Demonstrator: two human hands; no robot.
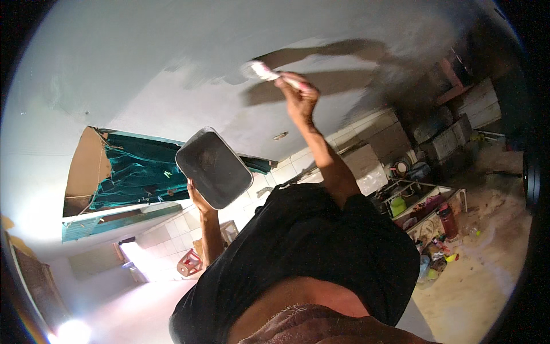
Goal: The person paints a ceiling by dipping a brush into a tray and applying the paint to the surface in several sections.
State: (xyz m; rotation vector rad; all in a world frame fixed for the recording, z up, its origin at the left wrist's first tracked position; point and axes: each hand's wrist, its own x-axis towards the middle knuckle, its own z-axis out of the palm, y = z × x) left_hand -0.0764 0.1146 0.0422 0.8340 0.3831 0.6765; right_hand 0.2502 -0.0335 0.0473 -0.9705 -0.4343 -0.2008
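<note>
My right hand (299,97) is raised and closed round a brush (264,71) with pale bristles and a pinkish handle. The bristle end is blurred at a smudged patch of the pale grey painted surface (137,63), with shadows beside it. My left hand (197,194) grips a dark rectangular tub (213,166) with rounded corners, held up below and left of the brush; some of its fingers are hidden by the tub.
A window with teal fabric (132,160) is behind the tub. To the right are tiles, a low rack (461,198) with household items, a red cylindrical container (447,223) and scattered things on the floor (475,269). A red-topped stool (189,262) stands at the lower left.
</note>
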